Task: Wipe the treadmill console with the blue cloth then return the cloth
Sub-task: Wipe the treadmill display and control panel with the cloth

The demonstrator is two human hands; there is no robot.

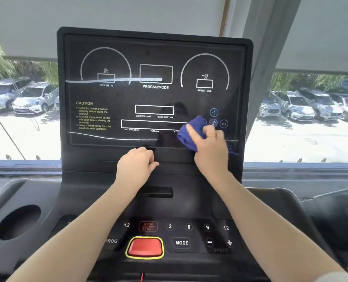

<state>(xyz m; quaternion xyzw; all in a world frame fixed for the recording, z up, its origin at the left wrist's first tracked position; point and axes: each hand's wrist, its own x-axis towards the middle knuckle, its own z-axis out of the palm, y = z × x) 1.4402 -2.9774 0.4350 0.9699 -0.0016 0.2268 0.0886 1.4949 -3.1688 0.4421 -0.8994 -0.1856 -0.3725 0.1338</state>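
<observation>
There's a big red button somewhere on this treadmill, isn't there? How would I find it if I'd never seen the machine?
Start at the tall black display panel and drop past both hands to the lower keypad. The red button sits there, just under the STOP/START label and left of the MODE key. It is the only raised, solid red pad, ringed in yellow; its neighbours are flat black keys with white markings.

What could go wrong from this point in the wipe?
1. The right hand presses the cloth beside the touch icons at the panel's lower right; a swipe might trigger them.
2. The left hand rests curled on the ledge under the panel, and both forearms hang over the stop/start button and red key, so a dropped arm could bump them.
3. The cloth is bunched, so it may leave patches unwiped.
</observation>
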